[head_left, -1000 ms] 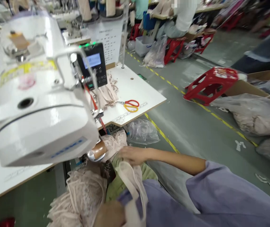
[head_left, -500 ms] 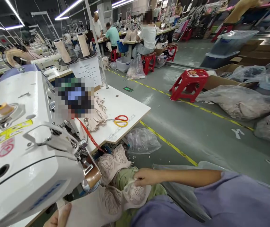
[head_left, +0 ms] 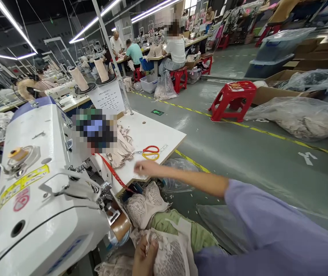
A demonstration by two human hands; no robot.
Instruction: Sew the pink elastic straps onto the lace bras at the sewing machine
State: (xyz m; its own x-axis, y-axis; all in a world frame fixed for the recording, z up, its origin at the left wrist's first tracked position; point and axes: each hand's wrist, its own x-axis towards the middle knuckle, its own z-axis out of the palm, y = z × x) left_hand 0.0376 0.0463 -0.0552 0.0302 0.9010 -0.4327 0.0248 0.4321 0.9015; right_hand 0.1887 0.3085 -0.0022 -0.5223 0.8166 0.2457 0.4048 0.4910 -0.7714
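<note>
My left hand (head_left: 145, 253) is closed on a beige lace bra (head_left: 172, 255), low in the view above my lap. My right hand (head_left: 145, 168) hangs over the front edge of the white table (head_left: 164, 132), apart from the bra. Motion smears its fingers. Just beyond it are scissors (head_left: 149, 151) with red and yellow handles, beside a bundle of beige fabric strips (head_left: 122, 149). Another lace bra (head_left: 145, 205) rests between the table edge and the green cloth (head_left: 168, 222) on my lap. The white sewing machine (head_left: 51, 207) stands at the left.
Thread cones (head_left: 79, 79) and a printed sheet (head_left: 107, 97) stand behind the machine. A red strap (head_left: 114, 172) crosses the table. On the floor are a red stool (head_left: 233, 101) and clear plastic bags (head_left: 302, 117). Co-workers sit at tables farther back.
My right hand has left the bra and moved up and left to the table edge. My left hand has moved right, gripping the bra nearer its cups. The view has shifted slightly.
</note>
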